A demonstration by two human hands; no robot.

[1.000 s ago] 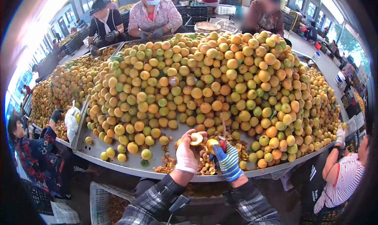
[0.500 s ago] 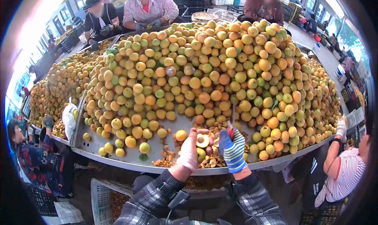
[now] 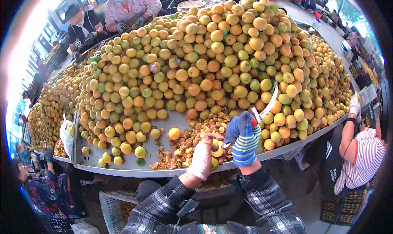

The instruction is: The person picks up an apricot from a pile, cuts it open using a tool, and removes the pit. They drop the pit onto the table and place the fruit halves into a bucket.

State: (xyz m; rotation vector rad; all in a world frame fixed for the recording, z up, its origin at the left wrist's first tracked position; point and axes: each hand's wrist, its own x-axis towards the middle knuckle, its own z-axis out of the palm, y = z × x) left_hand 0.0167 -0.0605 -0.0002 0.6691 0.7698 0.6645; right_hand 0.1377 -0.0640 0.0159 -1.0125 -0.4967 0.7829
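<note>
Holding a halved apricot (image 3: 215, 148), cut face and pit cavity turned upward, in the left hand (image 3: 203, 157) in a pale glove, fingers closed around the fruit, just above the near edge of the metal tabletop (image 3: 135, 168). Gripping a curved knife (image 3: 266, 107) in the right hand (image 3: 244, 137) in a blue striped glove, fingers closed on the handle, blade pointing up and to the right, hand touching the left one beside the fruit. Lying just beyond both hands, a heap of brown pits (image 3: 192, 137); rising behind it, a large pile of whole apricots (image 3: 213, 62). Sitting at the right edge, a co-worker in a striped shirt (image 3: 364, 160); standing at the far side, other people in gloves (image 3: 123, 4).
</note>
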